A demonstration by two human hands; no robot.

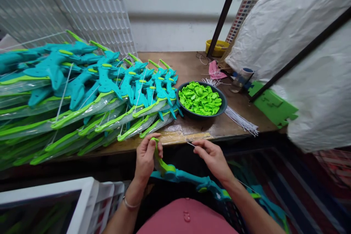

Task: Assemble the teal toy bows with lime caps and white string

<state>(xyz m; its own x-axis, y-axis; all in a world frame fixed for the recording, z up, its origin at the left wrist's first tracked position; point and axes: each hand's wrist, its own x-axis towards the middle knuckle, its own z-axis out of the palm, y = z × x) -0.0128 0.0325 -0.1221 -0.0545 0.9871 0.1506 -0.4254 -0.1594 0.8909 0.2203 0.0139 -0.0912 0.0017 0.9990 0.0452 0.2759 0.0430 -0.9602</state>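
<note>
A teal and lime-green toy bow (pixel 189 178) lies across my lap, below the table edge. My left hand (pixel 145 155) is closed round the tip of its green limb, thumb on top. In my right hand (pixel 212 157), a thin white string (pixel 191 144) is pinched between thumb and fingers, its end pointing left. The string's other end is hidden. Just beyond my hands, a dark bowl (pixel 202 116) full of lime-green plastic pieces (pixel 200 98) stands on the table. White cut strings (pixel 242 120) lie beside and partly behind it.
Many similar toy bows (pixel 104 80) are heaped on the table (pixel 186 62) at left. A white crate (pixel 90 197) stands lower left. A green foam piece (pixel 271 103), a jar (pixel 239 83), a pink cloth (pixel 216 70) and a yellow tub (pixel 216 48) sit at right, near dark posts.
</note>
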